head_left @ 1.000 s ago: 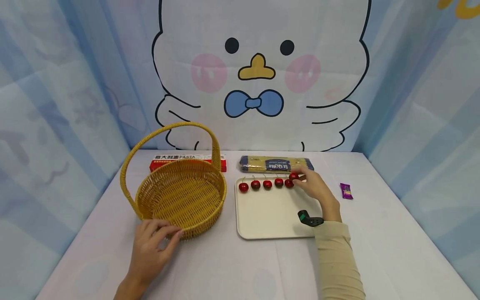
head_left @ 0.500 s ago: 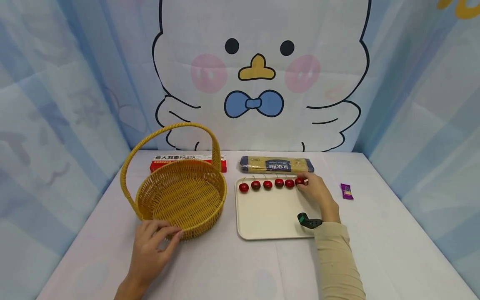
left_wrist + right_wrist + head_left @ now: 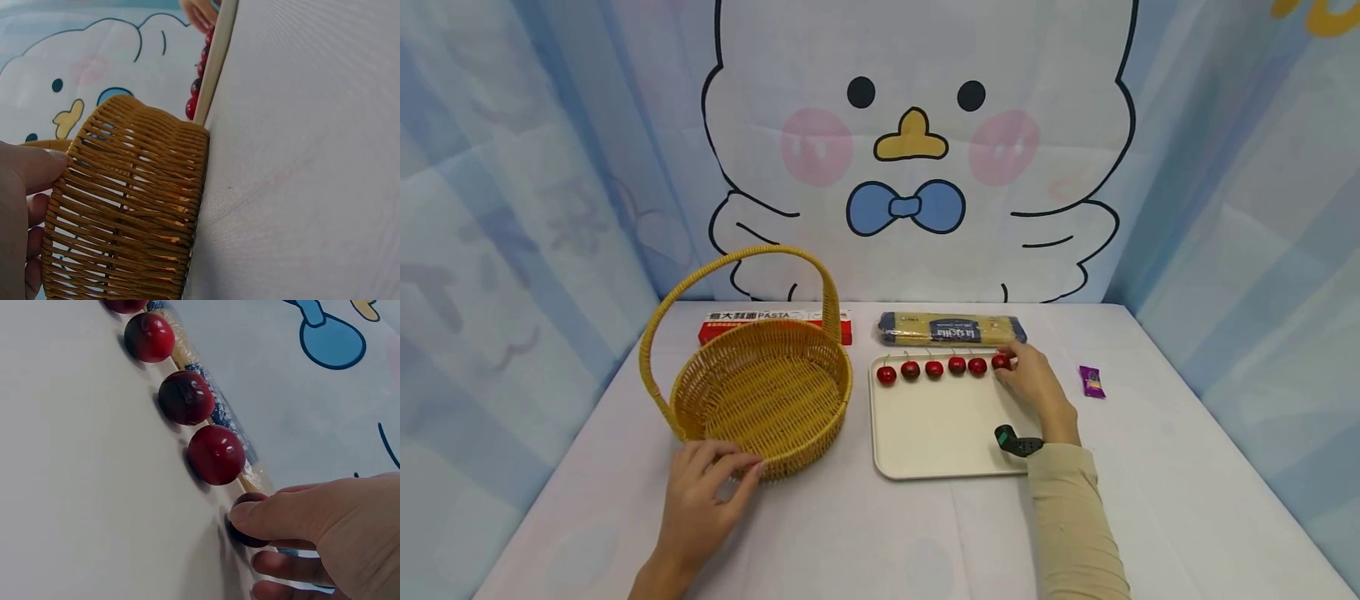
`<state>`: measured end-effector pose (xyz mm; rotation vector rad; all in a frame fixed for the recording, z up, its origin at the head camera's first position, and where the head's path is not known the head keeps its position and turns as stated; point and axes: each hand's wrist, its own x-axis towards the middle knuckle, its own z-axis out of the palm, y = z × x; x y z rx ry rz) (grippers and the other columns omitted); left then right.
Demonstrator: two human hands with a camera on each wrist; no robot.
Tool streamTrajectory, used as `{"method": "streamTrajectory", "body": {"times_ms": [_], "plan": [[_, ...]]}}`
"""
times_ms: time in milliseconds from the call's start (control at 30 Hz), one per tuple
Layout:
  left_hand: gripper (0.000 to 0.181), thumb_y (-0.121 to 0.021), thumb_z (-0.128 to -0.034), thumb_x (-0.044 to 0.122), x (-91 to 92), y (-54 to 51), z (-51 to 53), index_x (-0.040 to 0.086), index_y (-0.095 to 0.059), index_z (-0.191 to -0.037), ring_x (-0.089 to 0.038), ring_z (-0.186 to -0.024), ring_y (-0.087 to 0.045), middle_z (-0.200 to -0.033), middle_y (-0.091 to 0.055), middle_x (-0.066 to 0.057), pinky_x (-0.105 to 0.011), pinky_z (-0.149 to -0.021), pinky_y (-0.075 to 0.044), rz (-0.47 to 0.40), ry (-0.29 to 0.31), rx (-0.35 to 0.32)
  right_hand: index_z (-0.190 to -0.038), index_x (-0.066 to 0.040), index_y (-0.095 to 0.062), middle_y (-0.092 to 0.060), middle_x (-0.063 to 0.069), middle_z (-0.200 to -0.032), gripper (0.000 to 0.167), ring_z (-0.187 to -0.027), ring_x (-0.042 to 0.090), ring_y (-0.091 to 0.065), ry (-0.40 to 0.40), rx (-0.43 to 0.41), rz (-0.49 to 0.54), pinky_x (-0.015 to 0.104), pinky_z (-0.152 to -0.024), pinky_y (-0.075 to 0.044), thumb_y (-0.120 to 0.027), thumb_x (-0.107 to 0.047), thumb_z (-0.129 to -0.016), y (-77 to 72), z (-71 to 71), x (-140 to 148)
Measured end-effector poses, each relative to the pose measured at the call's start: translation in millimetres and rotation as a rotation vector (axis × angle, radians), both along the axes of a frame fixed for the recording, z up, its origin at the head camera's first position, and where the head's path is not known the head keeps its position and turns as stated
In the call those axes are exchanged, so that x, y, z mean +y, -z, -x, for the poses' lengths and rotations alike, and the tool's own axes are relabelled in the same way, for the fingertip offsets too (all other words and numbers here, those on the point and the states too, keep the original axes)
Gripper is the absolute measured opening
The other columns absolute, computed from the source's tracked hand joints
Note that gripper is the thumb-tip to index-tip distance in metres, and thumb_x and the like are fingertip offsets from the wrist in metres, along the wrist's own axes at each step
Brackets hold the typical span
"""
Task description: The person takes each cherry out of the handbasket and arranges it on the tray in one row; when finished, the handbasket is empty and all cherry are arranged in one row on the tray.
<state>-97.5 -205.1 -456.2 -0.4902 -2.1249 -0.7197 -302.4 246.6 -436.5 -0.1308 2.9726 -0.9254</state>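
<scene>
Along the far edge of a cream tray (image 3: pixel 951 425) lies a row of several dark red cherries (image 3: pixel 933 369) with stems. My right hand (image 3: pixel 1037 387) pinches the cherry at the row's right end (image 3: pixel 1001 362), low at the tray's far right corner. In the right wrist view the thumb (image 3: pixel 275 515) covers part of that cherry (image 3: pixel 250 534). To the left, my left hand (image 3: pixel 707 492) holds the near rim of a yellow wicker basket (image 3: pixel 775 400) with a tall handle. The left wrist view shows the thumb (image 3: pixel 44 165) against the rim, other fingers partly hidden.
A red and white pasta box (image 3: pixel 775 317) lies behind the basket. Behind the tray is a yellow and blue pasta pack (image 3: pixel 951 328). A small purple packet (image 3: pixel 1092 382) lies right of the tray. A printed curtain (image 3: pixel 910 250) stands behind the table.
The right hand has lowered its cherry from above the row to the tray's surface at the row's right end, moving slightly right. The left hand and basket stay put.
</scene>
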Motion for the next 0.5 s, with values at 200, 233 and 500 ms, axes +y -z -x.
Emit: {"method": "streamTrajectory", "body": {"times_ms": [200, 233, 500], "plan": [[0.023, -0.075, -0.09, 0.029, -2.5, 0.0, -0.8, 0.008, -0.077, -0.081, -0.019, -0.082, -0.05, -0.083, -0.064, -0.002, -0.034, -0.081, -0.033, -0.005, -0.008, -0.027, -0.143, 0.001, -0.048, -0.05, 0.026, -0.14, 0.05, -0.117, 0.039, -0.056, 0.032, -0.018, -0.001, 0.051, -0.097, -0.048, -0.063, -0.018, -0.098, -12.0, -3.1, 0], [0.026, -0.073, -0.0913, 0.031, -2.6, -0.5, -1.2, 0.008, -0.077, -0.081, -0.019, -0.082, -0.05, -0.083, -0.063, -0.002, -0.033, -0.082, -0.033, -0.004, -0.012, -0.039, -0.143, 0.001, -0.048, -0.05, 0.026, -0.14, 0.051, -0.117, 0.039, -0.055, 0.036, -0.014, 0.0, 0.051, -0.096, -0.048, -0.063, -0.018, -0.098, -15.2, -4.5, 0], [0.011, -0.083, -0.0803, 0.023, -0.3, -15.7, 0.5, 0.014, -0.076, -0.08, -0.013, -0.074, -0.05, -0.077, -0.061, 0.004, -0.031, -0.069, -0.038, 0.137, -0.066, -0.078, -0.143, 0.003, -0.047, -0.049, 0.028, -0.14, 0.051, -0.12, 0.042, -0.053, 0.007, 0.101, -0.007, 0.055, -0.099, -0.046, -0.059, -0.022, -0.101, -45.8, -24.9, -6]]}}
